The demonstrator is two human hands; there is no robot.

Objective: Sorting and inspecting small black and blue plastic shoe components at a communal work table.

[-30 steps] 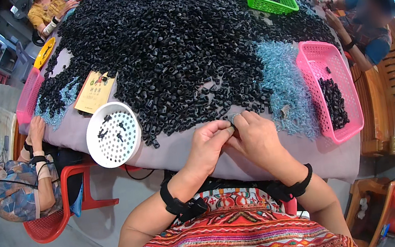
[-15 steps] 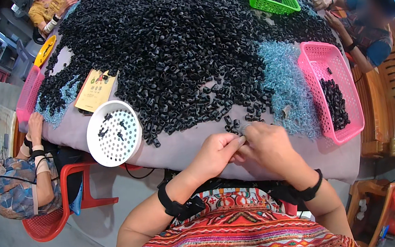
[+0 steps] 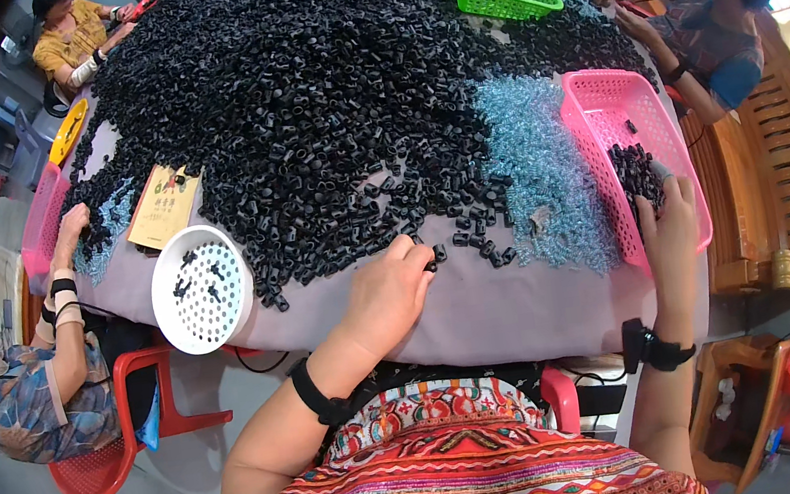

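My left hand (image 3: 388, 286) is at the near edge of a big heap of small black plastic parts (image 3: 332, 84). Its fingertips pinch a black plastic part (image 3: 432, 264). Over on the right, my right hand (image 3: 669, 221) reaches into a pink basket (image 3: 579, 120), its fingers apart just above the black pieces (image 3: 633, 175) gathered there. A greyish covering shows on one of its fingertips. Left of the pink basket lies a spread of small clear bluish pieces (image 3: 539, 156). Several loose black parts lie on the cloth between my hands.
A white perforated bowl (image 3: 173, 319) holding a few black pieces stands left, beside a yellow booklet (image 3: 165, 208). A green basket (image 3: 507, 4) sits farther back. Co-workers sit at the left (image 3: 43, 398), far left (image 3: 74, 44) and right (image 3: 708, 31). A wooden bench (image 3: 787, 161) stands to the right.
My hands, together at the heap's near edge before, have parted. The right has moved right into the pink basket; the left has shifted slightly left and up to the black parts.
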